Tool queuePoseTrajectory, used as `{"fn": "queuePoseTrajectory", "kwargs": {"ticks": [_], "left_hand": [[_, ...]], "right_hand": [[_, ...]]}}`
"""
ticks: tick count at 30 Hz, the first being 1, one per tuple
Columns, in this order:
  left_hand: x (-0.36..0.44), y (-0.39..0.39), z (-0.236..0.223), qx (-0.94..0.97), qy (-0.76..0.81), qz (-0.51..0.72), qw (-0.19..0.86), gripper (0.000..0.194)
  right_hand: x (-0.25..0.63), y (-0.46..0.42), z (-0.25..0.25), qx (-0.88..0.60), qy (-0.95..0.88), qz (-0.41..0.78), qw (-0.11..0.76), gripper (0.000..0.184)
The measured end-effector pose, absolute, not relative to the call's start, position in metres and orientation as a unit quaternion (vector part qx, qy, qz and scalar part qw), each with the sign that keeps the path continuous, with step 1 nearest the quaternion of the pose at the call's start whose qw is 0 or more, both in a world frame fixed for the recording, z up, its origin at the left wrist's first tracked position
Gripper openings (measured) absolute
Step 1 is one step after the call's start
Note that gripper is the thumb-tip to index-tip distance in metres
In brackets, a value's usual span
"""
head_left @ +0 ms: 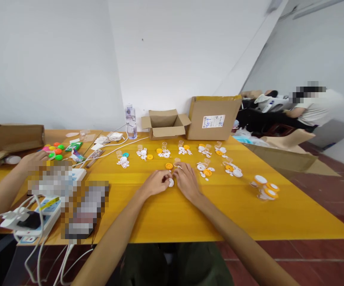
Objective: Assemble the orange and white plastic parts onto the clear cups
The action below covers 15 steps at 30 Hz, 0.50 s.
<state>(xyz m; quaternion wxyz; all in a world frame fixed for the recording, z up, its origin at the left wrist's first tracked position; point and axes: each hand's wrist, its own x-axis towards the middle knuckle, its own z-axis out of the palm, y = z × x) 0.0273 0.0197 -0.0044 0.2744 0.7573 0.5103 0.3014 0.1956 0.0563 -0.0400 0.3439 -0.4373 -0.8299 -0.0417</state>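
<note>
My left hand is closed in a pinch on a small white plastic disc, just above the yellow table. Close beside it, my right hand has its fingers bent down over a small white plastic piece; its grip is partly hidden. An orange ring-shaped lid lies just beyond my fingertips, near a clear cup. Around them are several little groups of clear cups, orange lids and white cut-out pieces, such as the white pieces behind. One group has a teal lid.
Several capped cups stand at the right. An open carton, a larger box and a water bottle line the wall. A power strip and phone lie left, beside another person's hand. Another person sits far right.
</note>
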Motion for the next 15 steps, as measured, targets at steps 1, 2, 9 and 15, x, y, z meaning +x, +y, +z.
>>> {"fn": "queuePoseTrajectory", "kwargs": {"ticks": [1,2,9,15], "left_hand": [[0.027,0.020,-0.004,0.757,0.512,0.300,0.272,0.023],[0.027,0.020,-0.004,0.757,0.515,0.299,0.271,0.023],[0.025,0.022,-0.004,0.747,0.505,0.322,0.289,0.020],[0.024,0.023,-0.005,0.750,0.478,0.341,0.306,0.018]], "right_hand": [[0.195,0.058,-0.040,-0.437,-0.827,-0.044,0.350,0.020],[0.195,0.059,-0.040,-0.435,-0.825,-0.045,0.359,0.020],[0.201,0.045,-0.034,-0.370,-0.827,-0.015,0.423,0.020],[0.200,0.032,-0.027,-0.292,-0.858,0.002,0.423,0.017]]}}
